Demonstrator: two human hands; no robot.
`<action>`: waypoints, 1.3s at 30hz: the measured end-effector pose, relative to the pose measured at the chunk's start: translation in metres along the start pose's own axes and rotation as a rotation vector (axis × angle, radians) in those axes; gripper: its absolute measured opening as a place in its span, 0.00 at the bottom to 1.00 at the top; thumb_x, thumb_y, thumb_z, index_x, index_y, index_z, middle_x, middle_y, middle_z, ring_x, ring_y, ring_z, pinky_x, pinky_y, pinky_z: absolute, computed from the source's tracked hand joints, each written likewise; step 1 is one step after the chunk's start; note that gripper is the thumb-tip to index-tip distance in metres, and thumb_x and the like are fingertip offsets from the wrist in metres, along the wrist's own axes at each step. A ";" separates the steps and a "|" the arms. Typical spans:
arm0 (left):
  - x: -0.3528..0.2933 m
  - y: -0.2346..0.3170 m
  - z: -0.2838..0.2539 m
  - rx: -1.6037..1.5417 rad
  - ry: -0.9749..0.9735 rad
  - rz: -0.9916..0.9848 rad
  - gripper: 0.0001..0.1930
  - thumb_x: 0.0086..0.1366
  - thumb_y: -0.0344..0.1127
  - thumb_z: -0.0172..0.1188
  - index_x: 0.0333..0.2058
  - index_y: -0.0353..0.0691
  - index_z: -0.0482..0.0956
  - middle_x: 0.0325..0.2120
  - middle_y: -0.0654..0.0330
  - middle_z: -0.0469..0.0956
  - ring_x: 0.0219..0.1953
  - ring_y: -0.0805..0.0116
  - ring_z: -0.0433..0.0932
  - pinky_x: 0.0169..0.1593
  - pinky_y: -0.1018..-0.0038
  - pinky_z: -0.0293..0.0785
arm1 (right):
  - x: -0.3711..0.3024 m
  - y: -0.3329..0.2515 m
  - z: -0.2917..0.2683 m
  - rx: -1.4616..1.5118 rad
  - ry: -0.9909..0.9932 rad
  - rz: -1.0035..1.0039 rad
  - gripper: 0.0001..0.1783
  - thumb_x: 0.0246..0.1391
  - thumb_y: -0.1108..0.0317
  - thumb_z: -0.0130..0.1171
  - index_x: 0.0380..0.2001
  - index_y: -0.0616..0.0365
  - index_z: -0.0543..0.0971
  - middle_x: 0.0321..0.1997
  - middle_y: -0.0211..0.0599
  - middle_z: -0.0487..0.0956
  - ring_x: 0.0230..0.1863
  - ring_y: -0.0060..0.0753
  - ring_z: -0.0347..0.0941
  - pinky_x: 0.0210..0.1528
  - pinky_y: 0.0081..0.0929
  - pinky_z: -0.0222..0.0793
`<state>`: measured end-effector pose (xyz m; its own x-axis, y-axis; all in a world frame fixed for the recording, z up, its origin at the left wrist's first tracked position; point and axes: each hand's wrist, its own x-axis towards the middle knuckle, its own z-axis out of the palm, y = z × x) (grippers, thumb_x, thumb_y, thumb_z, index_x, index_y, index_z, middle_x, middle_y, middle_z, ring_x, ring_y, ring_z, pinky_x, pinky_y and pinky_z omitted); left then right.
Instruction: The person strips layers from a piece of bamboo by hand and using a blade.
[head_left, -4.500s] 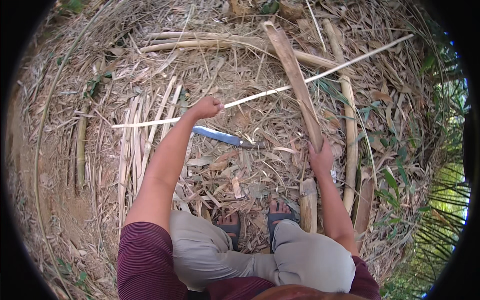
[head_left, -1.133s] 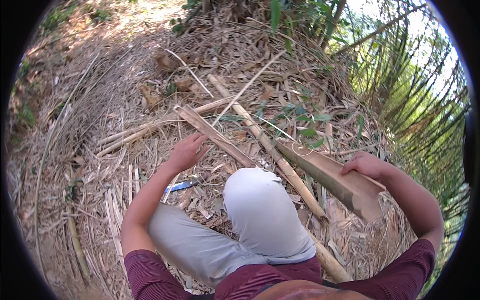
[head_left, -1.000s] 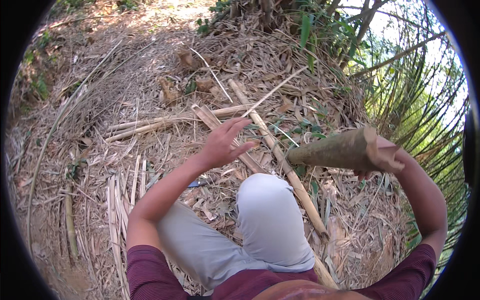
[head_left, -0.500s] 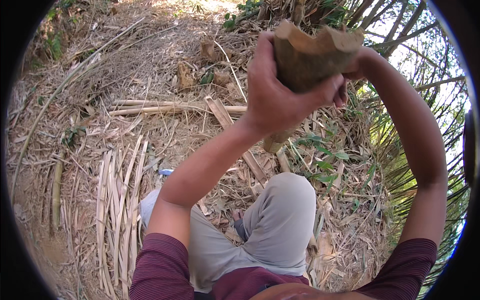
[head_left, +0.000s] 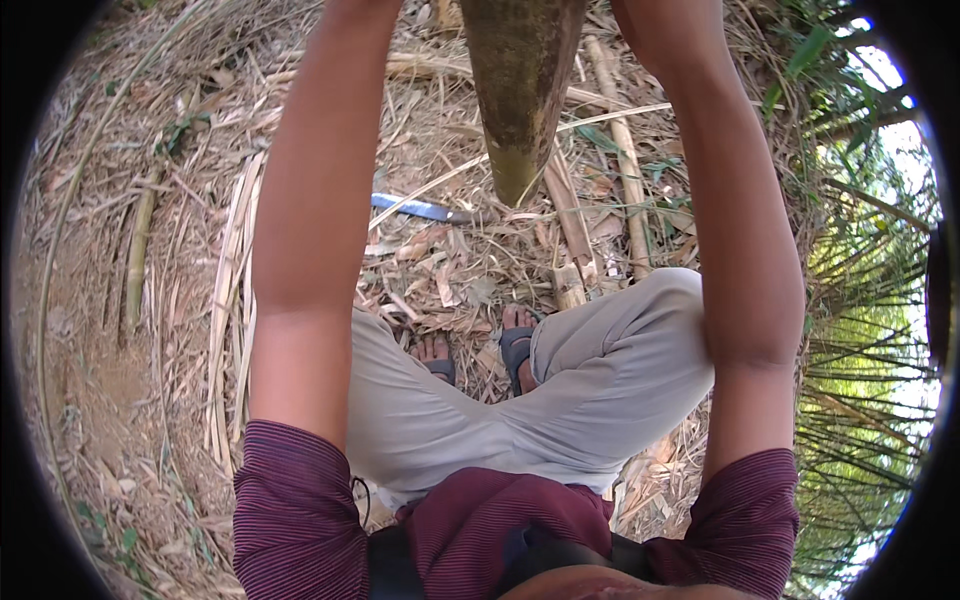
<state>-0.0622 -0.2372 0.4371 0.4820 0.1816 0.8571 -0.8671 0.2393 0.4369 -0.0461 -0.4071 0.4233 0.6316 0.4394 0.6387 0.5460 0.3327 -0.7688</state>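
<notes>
A thick greenish-brown log (head_left: 522,85), possibly bamboo, hangs down from the upper edge between my forearms. It narrows to a yellowish lower end close above the littered ground. My left forearm (head_left: 320,160) reaches up along the log's left side, and its hand is beyond the picture's edge. On the other side, only the base of my right hand (head_left: 655,30) shows, beside the log; its fingers are cut off. The log's upper end and any grip on it are out of sight. A bluish, slightly curved blade (head_left: 425,208) lies on the ground left of the log's tip.
Long pale split strips (head_left: 228,300) lie to the left. A round stick (head_left: 620,150) and a split piece (head_left: 568,205) lie right of the log. My sandalled feet (head_left: 517,335) are below its tip. Bamboo stems and foliage (head_left: 860,400) crowd the right side.
The log was held up at the upper right in both hands, its jagged end showing. Now it points downward in the middle. Both arms have stretched forward, and the view has tilted toward my feet.
</notes>
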 end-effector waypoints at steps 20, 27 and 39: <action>-0.137 -0.018 -0.043 0.642 0.283 -0.278 0.45 0.62 0.72 0.59 0.59 0.33 0.70 0.49 0.53 0.76 0.52 0.63 0.77 0.57 0.65 0.74 | -0.050 0.089 0.040 0.167 -0.318 0.368 0.12 0.63 0.63 0.66 0.39 0.62 0.80 0.34 0.26 0.81 0.36 0.14 0.75 0.40 0.18 0.71; -0.136 -0.025 -0.085 0.498 0.505 -0.281 0.36 0.63 0.66 0.61 0.44 0.31 0.78 0.33 0.55 0.81 0.32 0.67 0.82 0.38 0.74 0.80 | 0.017 0.173 0.029 0.010 -0.699 0.540 0.37 0.56 0.38 0.62 0.49 0.64 0.81 0.39 0.42 0.83 0.42 0.33 0.79 0.46 0.30 0.73; -0.186 0.006 -0.205 0.759 0.412 -0.187 0.45 0.62 0.74 0.48 0.59 0.35 0.66 0.48 0.42 0.76 0.51 0.51 0.79 0.53 0.51 0.79 | -0.229 0.456 0.036 -0.723 -1.277 0.686 0.13 0.50 0.65 0.61 0.33 0.65 0.85 0.36 0.54 0.85 0.41 0.54 0.82 0.47 0.42 0.78</action>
<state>-0.1309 -0.0739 0.2244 0.5040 0.5674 0.6512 -0.5484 -0.3723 0.7488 0.0382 -0.3256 -0.0750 0.2087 0.8256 -0.5243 0.7334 -0.4867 -0.4745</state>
